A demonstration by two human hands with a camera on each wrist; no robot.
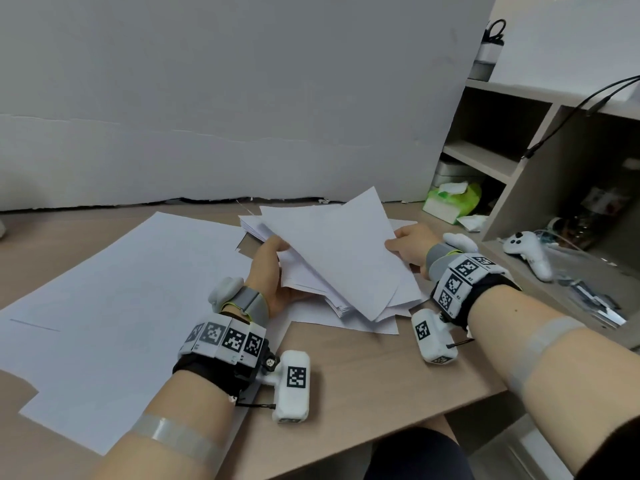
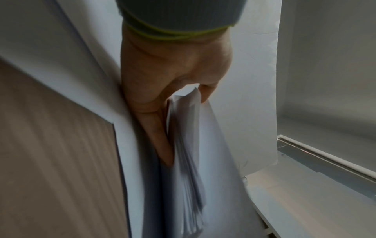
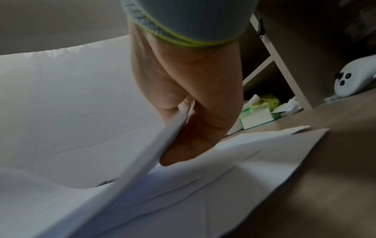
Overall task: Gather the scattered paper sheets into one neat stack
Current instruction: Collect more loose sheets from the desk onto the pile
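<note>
White paper sheets (image 1: 341, 252) unprinted, left hand (image 1: 268, 271) and right hand (image 1: 410, 245) pinching them, wooden desk (image 1: 363, 368)

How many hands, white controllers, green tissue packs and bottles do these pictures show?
Hands: 2, the left hand and the right hand, both gripping paper sheets
White controller: 1
Green tissue pack: 1
Bottle: 1
Total: 5

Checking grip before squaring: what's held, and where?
The paper bundle: left hand grips its left edge, right hand pinches its right edge.
</note>
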